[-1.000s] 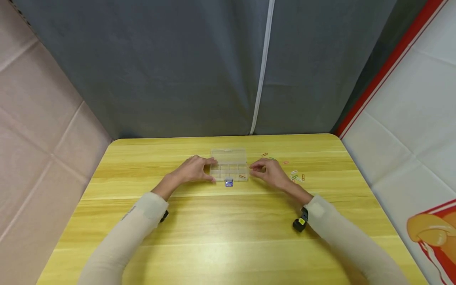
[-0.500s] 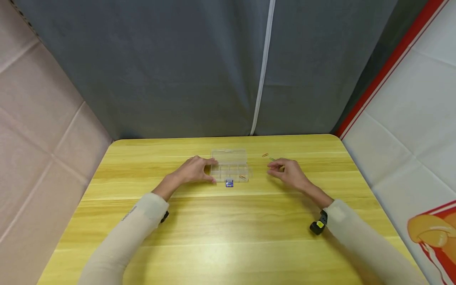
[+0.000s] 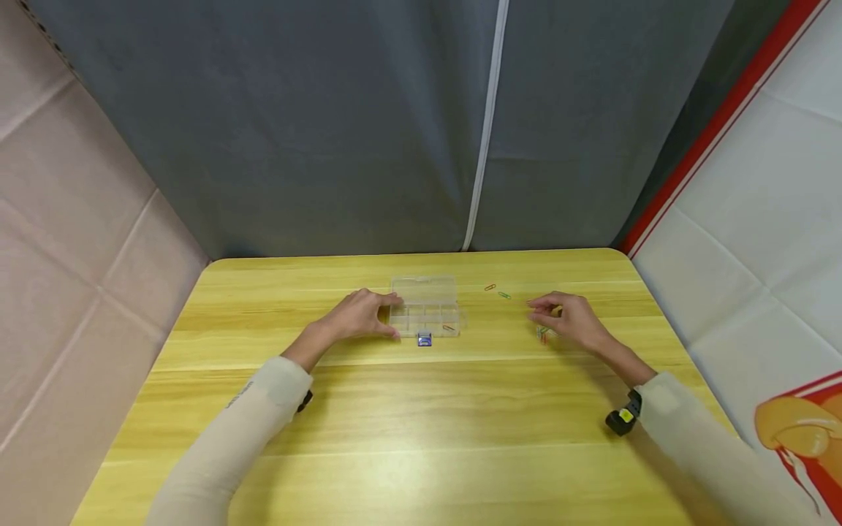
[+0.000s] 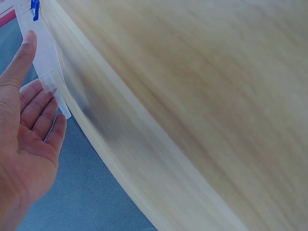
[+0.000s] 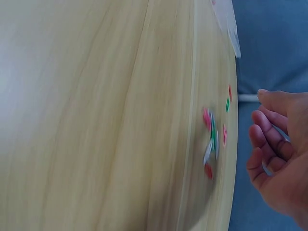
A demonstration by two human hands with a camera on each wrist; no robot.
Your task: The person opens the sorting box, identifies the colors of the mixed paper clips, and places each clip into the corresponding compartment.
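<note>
1. Compartment box: we log a clear plastic organiser, lid folded back to the far side, sitting mid-table toward the far edge. It lies open, so its cells are reachable from above. One small orange paper clip lies in a near-right cell.

2. Left hand: we find it resting against the box's left end, fingers straight and loosely together, thumb at the near corner. In our judgement it braces the box so it does not slide. The left wrist view shows the fingertips touching the clear plastic.

3. Right hand: we note it well to the right of the box, over the table, fingers gently curled and close together. It is empty as far as we can see; the right wrist view is blurred. It hovers just beside the clip cluster.

4. Paper clip cluster: green, red and pale clips lie loose on the table, just left of the right hand.

5. Two stray clips: an orange and a green one, far of the cluster, between box and right hand.

6. Blue-and-white item: it lies just near the box; we cannot identify it.

7. Table: yellow wood-grain top bearing all entries.
</note>
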